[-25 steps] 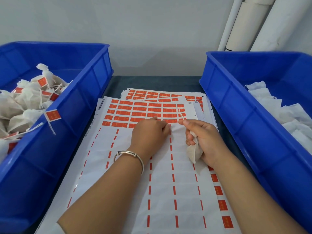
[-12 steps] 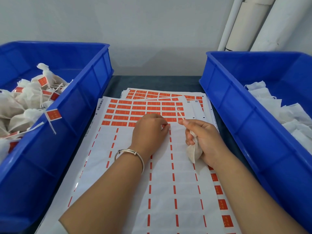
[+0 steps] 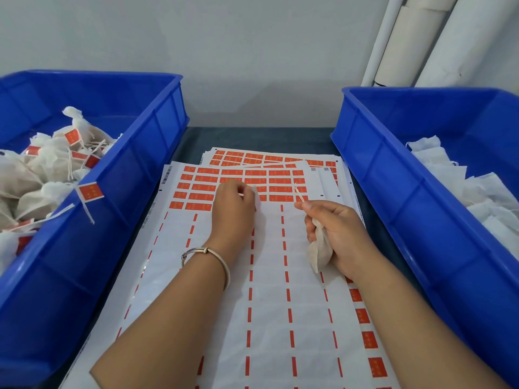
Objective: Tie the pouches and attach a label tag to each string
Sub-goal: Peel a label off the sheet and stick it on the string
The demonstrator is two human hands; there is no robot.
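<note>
From the head view, the left hand [image 3: 234, 204] sits over the top label sheet [image 3: 269, 290] at the edge of the remaining orange labels [image 3: 255, 181], its fingers curled in on a label whose pale, lifted edge shows at the fingertips — whether it is fully free of the backing cannot be told. A silver bangle [image 3: 207, 255] circles that wrist.

The right hand [image 3: 337, 234] is just beside it to the right, also above the sheet. Its lower fingers are curled round a small beige pouch [image 3: 318, 252] that hangs down from the palm, while thumb and forefinger pinch the pouch's string [image 3: 299, 193], which sticks up and slightly left (thin and pale against the orange rows).

The sheet lies on a stack of further sheets [image 3: 269, 158] on the dark tabletop [image 3: 252, 136]; most of its near part is bare backing with orange dashes only.

The left blue bin [image 3: 134, 175] holds tied pouches with orange tags [image 3: 42, 175] — one tag [image 3: 90, 192] hangs over its rim. The right blue bin [image 3: 407, 197] holds flat white pouches without tags [image 3: 477, 197]. White pipes [image 3: 415, 40] stand against the wall behind it.
</note>
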